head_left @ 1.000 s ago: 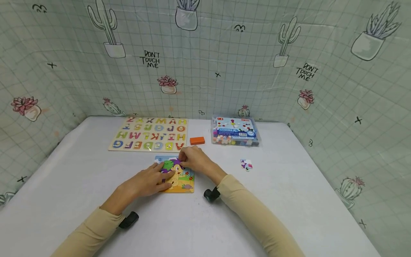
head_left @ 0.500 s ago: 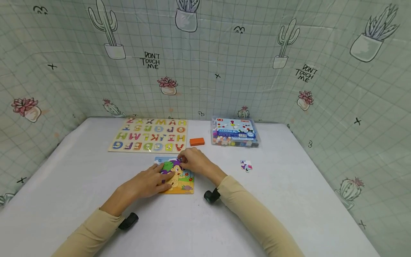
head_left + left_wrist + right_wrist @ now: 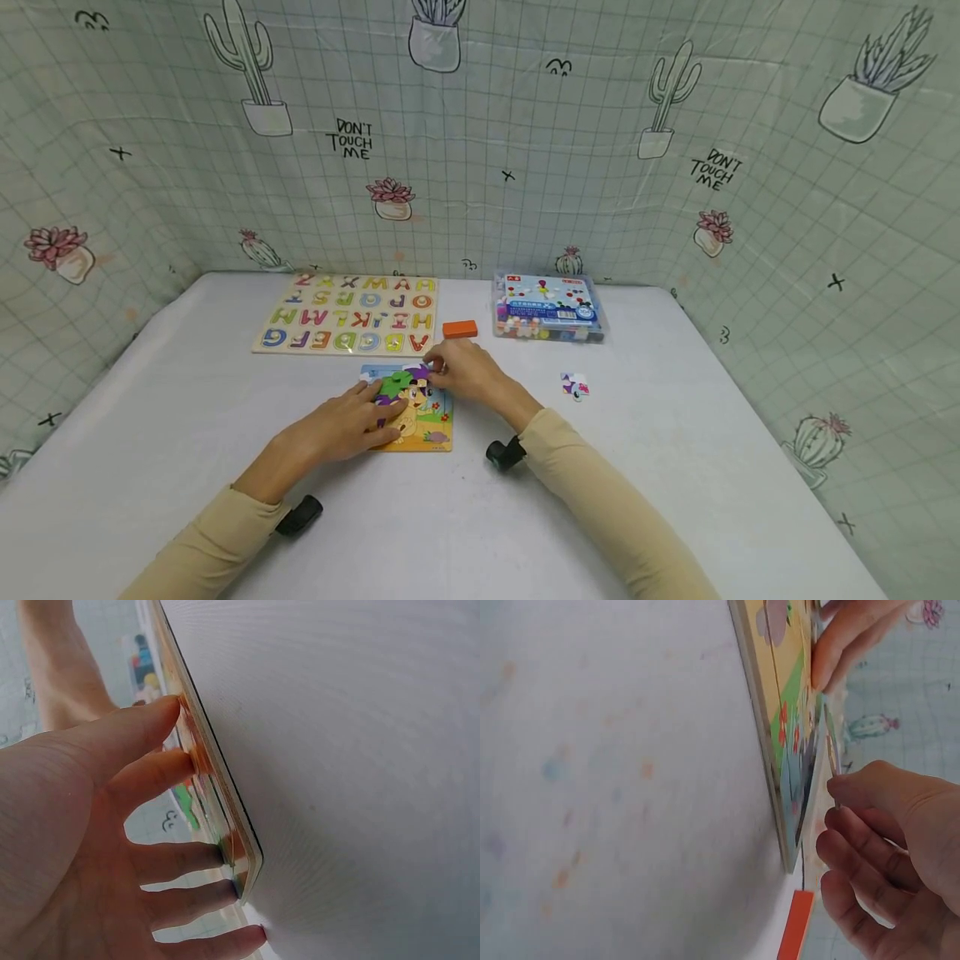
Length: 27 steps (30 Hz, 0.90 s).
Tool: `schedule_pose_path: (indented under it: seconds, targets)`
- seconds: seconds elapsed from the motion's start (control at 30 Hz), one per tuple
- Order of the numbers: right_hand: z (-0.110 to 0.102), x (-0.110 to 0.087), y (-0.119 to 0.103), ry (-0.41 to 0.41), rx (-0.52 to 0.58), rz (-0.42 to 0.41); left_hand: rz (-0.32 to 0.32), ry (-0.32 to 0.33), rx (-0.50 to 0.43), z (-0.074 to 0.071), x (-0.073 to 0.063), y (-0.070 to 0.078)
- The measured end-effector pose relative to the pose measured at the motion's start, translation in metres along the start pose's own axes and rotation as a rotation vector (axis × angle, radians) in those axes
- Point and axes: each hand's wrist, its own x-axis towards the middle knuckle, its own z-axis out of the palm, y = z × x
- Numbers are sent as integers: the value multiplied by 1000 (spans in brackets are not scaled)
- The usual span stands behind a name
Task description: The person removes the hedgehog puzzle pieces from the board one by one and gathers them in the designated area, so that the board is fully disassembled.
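A small jigsaw puzzle board (image 3: pixel 429 425) with a cartoon animal in a garden lies on the table. Spread fingers of my left hand (image 3: pixel 337 427) rest on its left part; the left wrist view shows the fingertips (image 3: pixel 169 712) touching the board's surface. At the board's upper right, my right hand (image 3: pixel 468 373) pinches a thin puzzle piece (image 3: pixel 829 742) between thumb and finger. That piece is tilted up from the board in the right wrist view, and its far end is near the left hand. Part of the picture is hidden under the left hand.
Behind the puzzle lies a wooden alphabet board (image 3: pixel 348 317). An orange block (image 3: pixel 460 329) sits beside it, and a clear box of coloured parts (image 3: pixel 549 308) stands at the back right. A loose puzzle piece (image 3: pixel 575 386) lies to the right.
My right hand has moved slightly right, with the pinched puzzle piece now tilted up from the board. My left hand has stayed in place.
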Motion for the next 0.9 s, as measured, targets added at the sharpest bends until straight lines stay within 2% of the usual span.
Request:
schedule_pose_path:
  seconds: [0.4,0.67,0.9]
  targets:
    - [-17,-28,40,15,20,39,15,24,8,1,-1,0]
    - [-30,-54,67,10,33,104,24,38,6,2,-2,-1]
    - [-43,-76,92,26,29,110,29,36,13,1,-1,-2]
